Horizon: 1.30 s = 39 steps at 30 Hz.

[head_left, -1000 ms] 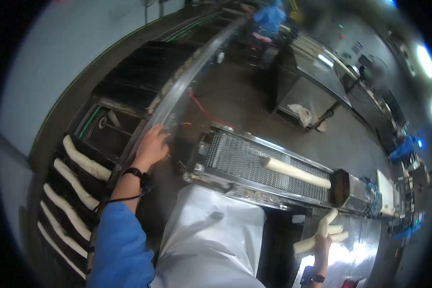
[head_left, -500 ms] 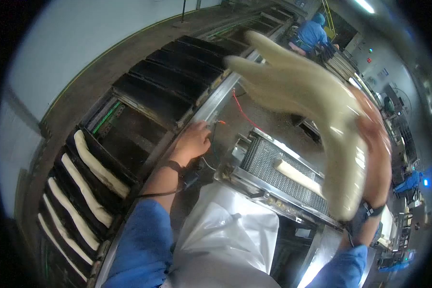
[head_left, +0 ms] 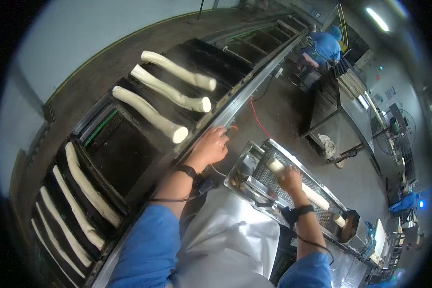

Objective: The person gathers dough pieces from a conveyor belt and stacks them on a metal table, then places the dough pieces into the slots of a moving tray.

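Right hand (head_left: pixel 291 180) curled over 1 pale roll (head_left: pixel 317 198), left hand (head_left: pixel 211 146) bent near the rail (head_left: pixel 242 100); grips indeterminable. 3 rolls (head_left: pixel 146 112) newly occupied black trays (head_left: pixel 207 56), bringing visible tray rolls to 8.

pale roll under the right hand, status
Right hand on pale roll, grip unclear. Left hand beside metal rail. Second roll farther along mesh belt, apart.

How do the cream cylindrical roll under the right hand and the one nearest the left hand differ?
The cream belt roll lies on grey metal mesh belt, partly covered by the right hand; the cream tray roll lies on the black tray line, untouched. Belt roll looks straight; tray roll curves. Both: long, rounded.
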### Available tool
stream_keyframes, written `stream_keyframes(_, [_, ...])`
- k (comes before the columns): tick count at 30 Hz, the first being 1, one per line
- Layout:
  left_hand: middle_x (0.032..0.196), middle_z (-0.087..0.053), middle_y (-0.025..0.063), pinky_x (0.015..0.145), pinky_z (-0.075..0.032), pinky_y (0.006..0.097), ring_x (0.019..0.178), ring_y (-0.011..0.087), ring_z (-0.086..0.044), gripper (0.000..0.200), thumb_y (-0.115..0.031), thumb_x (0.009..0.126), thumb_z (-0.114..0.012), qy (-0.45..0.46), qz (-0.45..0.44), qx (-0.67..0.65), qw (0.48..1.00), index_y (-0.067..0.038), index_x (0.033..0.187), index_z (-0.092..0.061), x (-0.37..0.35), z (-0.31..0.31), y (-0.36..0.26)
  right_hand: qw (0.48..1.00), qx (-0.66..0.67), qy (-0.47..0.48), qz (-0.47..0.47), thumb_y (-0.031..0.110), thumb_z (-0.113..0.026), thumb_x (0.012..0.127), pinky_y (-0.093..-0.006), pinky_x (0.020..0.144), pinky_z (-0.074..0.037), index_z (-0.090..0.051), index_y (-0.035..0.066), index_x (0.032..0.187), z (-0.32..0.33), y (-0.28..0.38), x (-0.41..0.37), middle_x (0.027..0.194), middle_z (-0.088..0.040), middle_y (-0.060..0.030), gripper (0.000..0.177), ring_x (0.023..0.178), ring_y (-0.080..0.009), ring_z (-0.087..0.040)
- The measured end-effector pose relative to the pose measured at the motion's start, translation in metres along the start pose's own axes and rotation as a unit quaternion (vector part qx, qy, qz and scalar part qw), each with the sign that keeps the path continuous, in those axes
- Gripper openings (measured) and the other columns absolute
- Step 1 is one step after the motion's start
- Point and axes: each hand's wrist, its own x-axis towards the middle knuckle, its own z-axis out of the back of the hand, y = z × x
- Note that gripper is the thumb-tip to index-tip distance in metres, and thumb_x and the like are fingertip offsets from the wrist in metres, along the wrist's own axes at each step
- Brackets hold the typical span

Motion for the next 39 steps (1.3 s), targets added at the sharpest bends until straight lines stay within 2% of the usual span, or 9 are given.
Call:
stream_keyframes(6, [0.129, -0.057, 0.0146, 0.11, -0.039, 0.0413, 0.13, 0.0299, -0.047, 0.024, -0.015, 0.08, -0.062, 0.012, 0.022, 0.001, 1.0, -0.002, 0.098, -0.071, 0.007, -0.007, 0.002, 0.998, -0.026, 0.057, 0.019, 0.018, -0.071, 0.076, -0.0449, 0.087, -0.054, -0.064, 0.004, 0.105, 0.048, 0.017, -0.001, 0.117, -0.06, -0.0166, 0.032, 0.109, -0.0354, -0.06])
stream_keyframes(9, [0.129, -0.058, 0.0154, 0.109, -0.04, 0.0413, 0.13, 0.0303, -0.047, 0.023, -0.014, 0.079, -0.063, 0.014, 0.014, 0.004, 1.0, -0.002, 0.097, -0.071, 0.01, -0.018, 0.01, 0.972, 0.198, -0.118, 0.041, 0.016, -0.073, 0.077, -0.0399, 0.08, -0.056, -0.064, 0.002, 0.102, 0.099, 0.007, 0.029, 0.103, -0.065, -0.0163, 0.03, 0.089, -0.0288, -0.066])
stream_keyframes(14, [0.123, -0.061, 0.0188, 0.107, -0.041, 0.042, 0.124, 0.0324, -0.052, 0.024, -0.011, 0.076, -0.064, 0.001, 0.013, -0.001, 1.0, 0.001, 0.096, -0.073, 0.017, -0.018, 0.009, 0.807, 0.57, -0.153, 0.024, 0.004, -0.076, 0.076, -0.0373, 0.081, -0.057, -0.059, -0.003, 0.118, 0.254, 0.041, 0.055, 0.099, -0.067, -0.0144, 0.046, 0.088, -0.0252, -0.068])
stream_keyframes(16, [0.122, -0.061, 0.0183, 0.107, -0.041, 0.0421, 0.124, 0.0325, -0.052, 0.023, -0.011, 0.077, -0.064, 0.004, 0.017, 0.002, 1.0, 0.0, 0.095, -0.073, 0.024, -0.02, 0.01, 0.63, 0.756, -0.113, 0.134, 0.003, -0.075, 0.078, -0.0391, 0.093, -0.055, -0.044, -0.004, 0.139, 0.285, 0.059, 0.057, 0.122, -0.059, -0.0234, 0.069, 0.105, -0.0313, -0.065])
stream_keyframes(20, [0.119, -0.062, 0.0184, 0.105, -0.042, 0.042, 0.122, 0.0333, -0.053, 0.02, -0.01, 0.077, -0.063, -0.002, 0.007, -0.005, 1.0, 0.0, 0.092, -0.071, 0.049, -0.028, 0.002, 0.519, 0.803, -0.046, 0.289, 0.0, -0.071, 0.08, -0.0438, 0.107, -0.045, -0.025, 0.002, 0.152, 0.3, 0.053, 0.079, 0.147, -0.038, -0.0272, 0.085, 0.128, -0.0381, -0.05])
stream_keyframes(23, [0.119, -0.062, 0.0185, 0.105, -0.043, 0.042, 0.121, 0.0337, -0.054, 0.02, -0.01, 0.077, -0.063, 0.006, 0.014, -0.009, 1.0, 0.0, 0.092, -0.071, 0.055, -0.03, -0.005, 0.624, 0.729, -0.029, 0.282, 0.002, -0.073, 0.08, -0.049, 0.116, -0.032, -0.021, 0.012, 0.155, 0.276, 0.036, 0.082, 0.159, -0.02, -0.0206, 0.092, 0.145, -0.0378, -0.025])
stream_keyframes(31, [0.128, -0.06, 0.0171, 0.103, -0.044, 0.0384, 0.121, 0.0321, -0.056, 0.03, -0.009, 0.081, -0.071, -0.015, 0.184, -0.189, 0.964, -0.005, 0.111, -0.068, 0.013, 0.07, -0.055, 0.981, 0.178, 0.01, 0.078, 0.004, -0.08, 0.068, -0.0459, 0.116, -0.031, -0.042, 0.004, 0.142, 0.077, -0.102, 0.08, 0.151, -0.036, -0.0216, 0.083, 0.142, -0.0395, -0.03])
stream_keyframes(34, [0.126, -0.06, 0.0157, 0.103, -0.044, 0.0405, 0.12, 0.0332, -0.056, 0.032, -0.008, 0.082, -0.071, -0.135, 0.198, -0.035, 0.97, -0.006, 0.114, -0.067, -0.018, 0.141, -0.056, 0.996, 0.051, 0.043, -0.056, 0.012, -0.082, 0.065, -0.0528, 0.113, -0.031, -0.041, 0.01, 0.144, 0.016, -0.179, 0.066, 0.147, -0.04, -0.0228, 0.088, 0.139, -0.0421, -0.033])
stream_keyframes(39, [0.13, -0.055, 0.0152, 0.103, -0.043, 0.0394, 0.123, 0.0314, -0.053, 0.053, -0.005, 0.083, -0.069, -0.138, 0.513, 0.076, 0.844, -0.005, 0.133, -0.052, -0.068, 0.165, -0.021, 0.984, -0.007, 0.078, -0.16, 0.019, -0.074, 0.073, -0.0585, 0.111, -0.03, -0.041, 0.014, 0.143, 0.018, -0.219, 0.064, 0.142, -0.047, -0.0202, 0.078, 0.135, -0.0385, -0.04])
